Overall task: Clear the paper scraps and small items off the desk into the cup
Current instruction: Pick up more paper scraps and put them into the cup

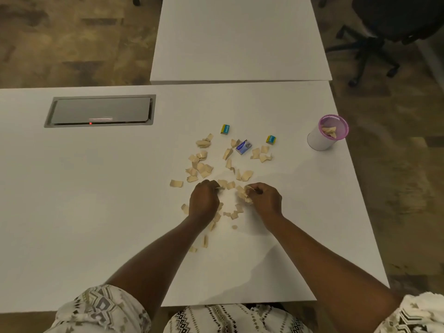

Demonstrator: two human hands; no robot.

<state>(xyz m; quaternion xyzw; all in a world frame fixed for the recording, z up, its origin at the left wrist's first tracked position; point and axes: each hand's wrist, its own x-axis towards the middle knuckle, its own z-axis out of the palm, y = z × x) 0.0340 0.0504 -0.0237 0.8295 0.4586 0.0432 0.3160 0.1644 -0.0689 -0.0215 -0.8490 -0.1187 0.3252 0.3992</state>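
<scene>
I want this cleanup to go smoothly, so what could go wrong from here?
The cup stands near the desk's right edge, so a careless reach could knock it off. Both hands are gathering light paper scraps, which could drop on the way over. The three small boxes may get missed.

I sit at a white counter [96,212] that runs wide under dim, warm light. Set into its top, far off to the left, is a grey hatch [101,111] with a small red light at its near edge. A second white table [240,37] butts against the far edge, straight ahead. The floor [60,44] is mottled brown and tan. Off to the far right stands a black office chair [384,32] on castors
</scene>
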